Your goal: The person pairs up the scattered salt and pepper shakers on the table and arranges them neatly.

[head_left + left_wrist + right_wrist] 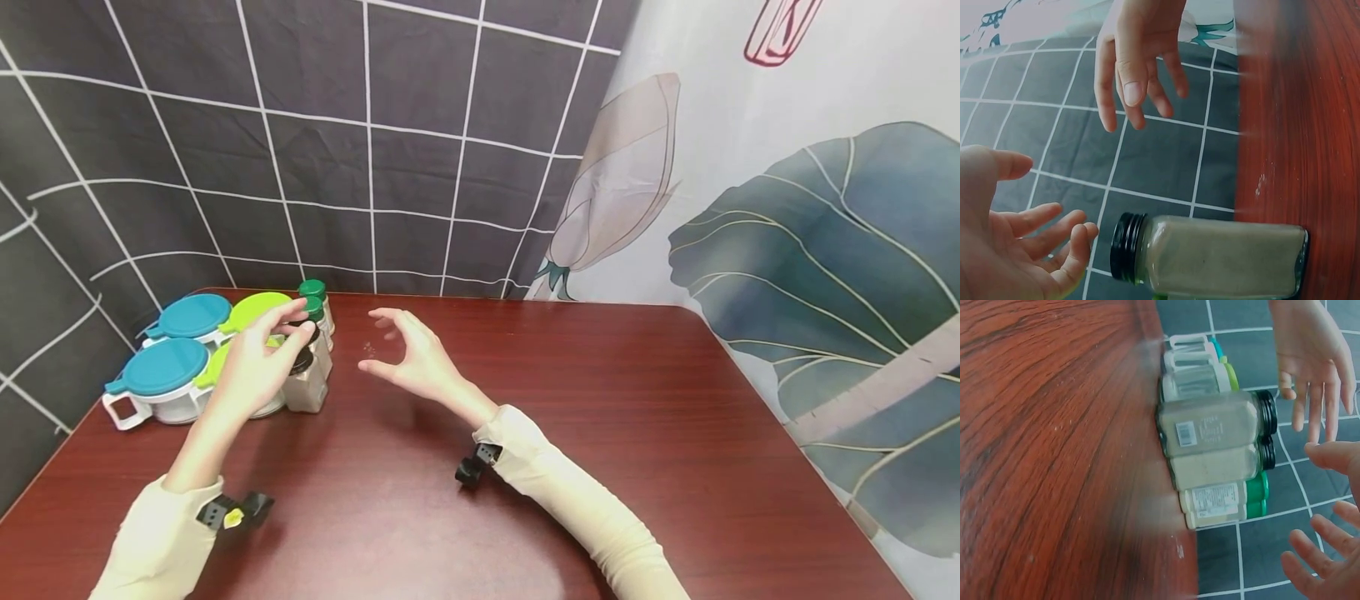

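In the head view the left hand (258,358) hovers over the jars with thumb and fingers spread apart, nothing between them. Below it stand black-capped square jars of pale powder, the nearer one (305,390) upright on the table. The right hand (420,358) is held in the air to the right of the jars, its fingers loosely bent and apart from the thumb, holding nothing. In the left wrist view a black-capped jar (1222,256) stands close to the left hand (1029,250), not visibly touched. The right wrist view shows both black-capped jars (1210,425) side by side.
Green-capped bottles (313,307) stand behind the square jars. To their left are white-handled containers with blue lids (165,367) and lime-green lids (258,308). A dark grid-patterned cloth (420,167) hangs behind the red-brown table (585,400).
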`<action>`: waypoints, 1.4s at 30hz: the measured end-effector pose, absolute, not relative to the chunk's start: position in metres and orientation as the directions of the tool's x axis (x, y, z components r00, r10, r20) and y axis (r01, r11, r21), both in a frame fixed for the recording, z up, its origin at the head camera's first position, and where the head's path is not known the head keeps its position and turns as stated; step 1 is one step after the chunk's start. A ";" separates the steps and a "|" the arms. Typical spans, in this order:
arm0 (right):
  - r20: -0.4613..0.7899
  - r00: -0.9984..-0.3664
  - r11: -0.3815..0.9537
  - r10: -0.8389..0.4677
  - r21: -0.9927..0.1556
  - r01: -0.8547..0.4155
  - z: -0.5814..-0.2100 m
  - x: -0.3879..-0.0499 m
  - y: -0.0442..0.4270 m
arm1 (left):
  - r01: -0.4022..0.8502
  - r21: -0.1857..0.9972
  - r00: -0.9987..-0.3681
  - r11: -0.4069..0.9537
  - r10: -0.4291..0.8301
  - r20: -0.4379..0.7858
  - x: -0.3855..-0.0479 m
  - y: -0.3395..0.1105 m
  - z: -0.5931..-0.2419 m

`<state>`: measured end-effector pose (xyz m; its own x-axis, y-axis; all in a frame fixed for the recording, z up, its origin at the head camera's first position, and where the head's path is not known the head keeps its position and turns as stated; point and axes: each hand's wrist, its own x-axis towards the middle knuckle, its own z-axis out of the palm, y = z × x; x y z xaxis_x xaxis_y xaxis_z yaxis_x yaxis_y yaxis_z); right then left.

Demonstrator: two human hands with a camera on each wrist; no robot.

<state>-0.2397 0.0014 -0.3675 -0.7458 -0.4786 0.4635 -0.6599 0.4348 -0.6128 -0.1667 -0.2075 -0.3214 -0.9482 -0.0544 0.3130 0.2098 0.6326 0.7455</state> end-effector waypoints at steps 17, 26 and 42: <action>0.414 -0.759 0.361 -0.502 -0.697 -0.619 -0.371 -0.236 -0.020 | 0.225 0.763 -0.929 0.606 -0.102 0.356 -0.159 -0.232 -0.327; 0.400 -0.760 0.355 -0.511 -0.708 -0.611 -0.371 -0.234 -0.030 | 0.222 0.771 -0.923 0.597 -0.126 0.363 -0.156 -0.249 -0.332; 0.355 -0.767 0.321 -0.534 -0.754 -0.573 -0.373 -0.230 -0.042 | 0.193 0.806 -0.921 0.560 -0.180 0.346 -0.148 -0.275 -0.343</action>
